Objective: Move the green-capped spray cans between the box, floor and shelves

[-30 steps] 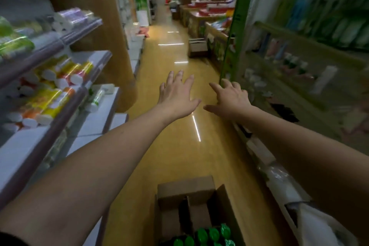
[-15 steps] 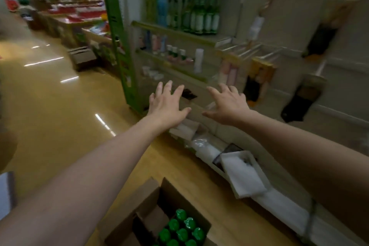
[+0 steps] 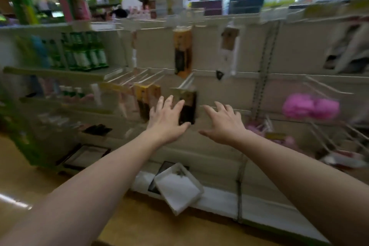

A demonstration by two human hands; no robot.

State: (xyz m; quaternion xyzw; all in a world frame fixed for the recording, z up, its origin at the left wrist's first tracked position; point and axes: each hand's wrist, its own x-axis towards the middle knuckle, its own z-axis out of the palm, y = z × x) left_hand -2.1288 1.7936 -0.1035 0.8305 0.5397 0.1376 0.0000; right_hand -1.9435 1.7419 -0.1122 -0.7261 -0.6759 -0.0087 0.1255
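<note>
Directly ahead of me stands a beige pegboard shelving unit [image 3: 229, 50], blurred by motion, with green bottles [image 3: 85, 54] on its upper left shelf, pink bath sponges [image 3: 311, 107] on wire hooks at the right, and a white flat box [image 3: 177, 187] tilted off its base ledge. Both my forearms extend toward it: my left hand [image 3: 167, 124] hovers with fingers spread and holds nothing, its fingertips overlapping a hanging black-and-gold package [image 3: 186, 104], though I cannot tell whether they touch. My right hand [image 3: 223, 124] is just beside it, fingers spread, empty, in front of bare panel.
</note>
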